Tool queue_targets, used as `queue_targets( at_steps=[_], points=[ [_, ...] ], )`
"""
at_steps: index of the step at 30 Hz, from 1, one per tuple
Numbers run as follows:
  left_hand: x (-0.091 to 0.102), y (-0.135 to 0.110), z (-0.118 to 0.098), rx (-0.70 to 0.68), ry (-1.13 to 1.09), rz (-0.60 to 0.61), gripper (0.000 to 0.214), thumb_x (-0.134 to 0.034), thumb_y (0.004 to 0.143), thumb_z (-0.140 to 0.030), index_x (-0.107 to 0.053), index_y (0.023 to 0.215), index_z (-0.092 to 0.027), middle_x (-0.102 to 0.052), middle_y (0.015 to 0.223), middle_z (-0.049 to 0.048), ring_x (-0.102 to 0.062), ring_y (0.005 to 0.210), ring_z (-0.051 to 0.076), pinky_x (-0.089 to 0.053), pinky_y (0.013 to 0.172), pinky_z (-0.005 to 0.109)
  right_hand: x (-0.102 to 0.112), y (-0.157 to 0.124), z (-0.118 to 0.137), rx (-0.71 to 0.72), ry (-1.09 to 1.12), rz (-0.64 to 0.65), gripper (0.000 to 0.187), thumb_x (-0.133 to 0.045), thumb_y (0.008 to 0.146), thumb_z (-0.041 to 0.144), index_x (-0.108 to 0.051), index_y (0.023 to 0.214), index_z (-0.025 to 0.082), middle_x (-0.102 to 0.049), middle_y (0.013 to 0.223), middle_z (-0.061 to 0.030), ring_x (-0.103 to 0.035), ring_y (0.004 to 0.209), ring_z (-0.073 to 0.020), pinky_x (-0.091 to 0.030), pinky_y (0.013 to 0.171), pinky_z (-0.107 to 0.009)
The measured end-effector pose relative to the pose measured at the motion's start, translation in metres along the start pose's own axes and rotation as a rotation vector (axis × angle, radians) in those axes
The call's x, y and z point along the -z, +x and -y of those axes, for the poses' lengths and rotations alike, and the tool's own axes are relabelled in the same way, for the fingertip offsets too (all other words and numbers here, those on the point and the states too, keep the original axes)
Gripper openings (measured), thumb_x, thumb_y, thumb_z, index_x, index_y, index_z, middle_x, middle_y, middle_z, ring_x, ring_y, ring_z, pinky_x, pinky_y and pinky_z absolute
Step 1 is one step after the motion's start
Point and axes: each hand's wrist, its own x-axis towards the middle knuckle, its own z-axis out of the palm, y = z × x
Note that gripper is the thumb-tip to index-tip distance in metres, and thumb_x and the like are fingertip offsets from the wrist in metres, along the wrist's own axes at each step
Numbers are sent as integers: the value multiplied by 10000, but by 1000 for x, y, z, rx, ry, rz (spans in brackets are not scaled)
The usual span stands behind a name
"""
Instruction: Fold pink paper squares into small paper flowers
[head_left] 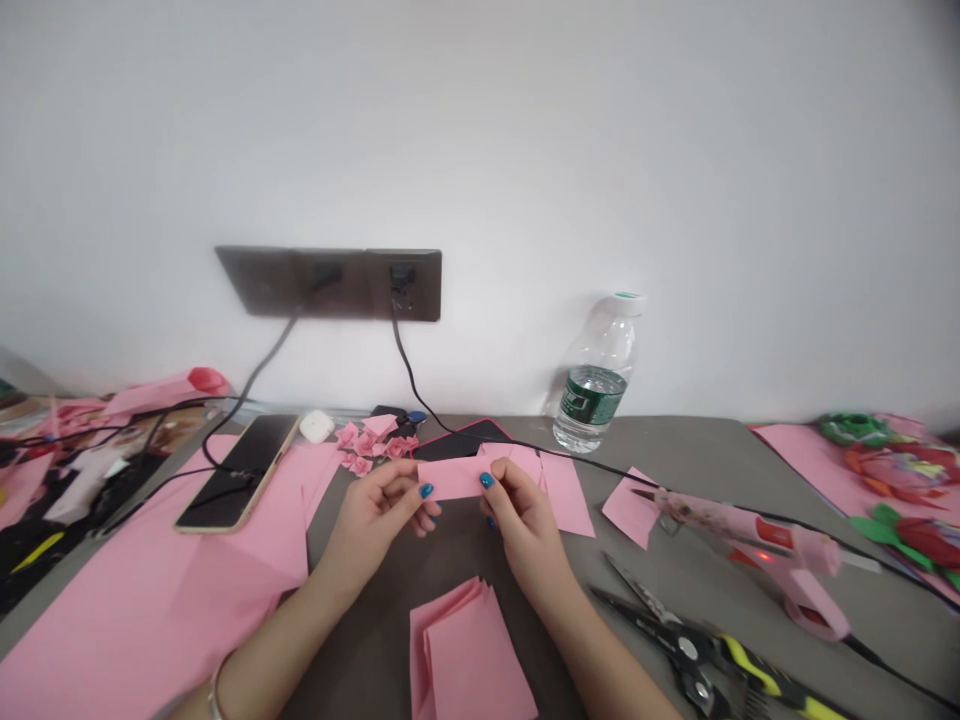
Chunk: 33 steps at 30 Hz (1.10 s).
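Observation:
My left hand (375,515) and my right hand (521,520) together pinch a small folded pink paper (452,478) above the grey table (697,450). Each thumb, with blue nail polish, presses on one end of the strip. A stack of cut pink paper squares (469,655) lies just below my hands near the table's front edge. Several small pink paper roses (371,443) sit behind the hands.
A phone (240,470) lies on large pink sheets (150,600) at left, cables running to a wall socket (337,283). A water bottle (596,375) stands at the back. A pink glue gun (757,550), scissors (660,625) and paper flowers (900,480) lie at right.

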Motion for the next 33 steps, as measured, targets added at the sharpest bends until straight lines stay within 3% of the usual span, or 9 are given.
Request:
queue_targets(
  at_steps=[15, 19, 25, 33],
  points=[
    [-2, -1, -5, 18, 17, 38, 307, -678, 795, -407, -597, 922, -139, -694, 592, 12, -635, 471, 133, -521, 467, 224, 0, -1, 1, 27, -34, 1, 372, -534, 897, 502, -411, 686, 221, -305, 634, 53, -286, 563, -126, -227, 514, -257],
    [-4, -2, -9, 43, 18, 104, 337, -655, 797, -472, -593, 853, -145, -691, 605, 24, -647, 485, 140, -528, 480, 231, -1, -2, 3, 46, -75, 56, 353, -516, 909, 479, -425, 690, 217, -327, 628, 48, -295, 566, -126, -245, 518, -256],
    [-3, -1, -9, 81, 82, 187, 256, -712, 748, -378, -608, 750, -144, -678, 587, 10, -636, 487, 125, -515, 497, 214, -4, -6, 7, 22, -119, 177, 332, -494, 924, 446, -412, 701, 213, -334, 643, 49, -301, 566, -120, -264, 518, -245],
    [-3, -5, -10, 76, 78, 226, 303, -658, 808, -424, -583, 697, -153, -647, 549, 2, -589, 446, 108, -490, 473, 204, -3, -7, 5, 19, -131, 190, 314, -475, 940, 411, -397, 707, 215, -316, 648, 53, -286, 570, -120, -252, 520, -245]
  ],
)
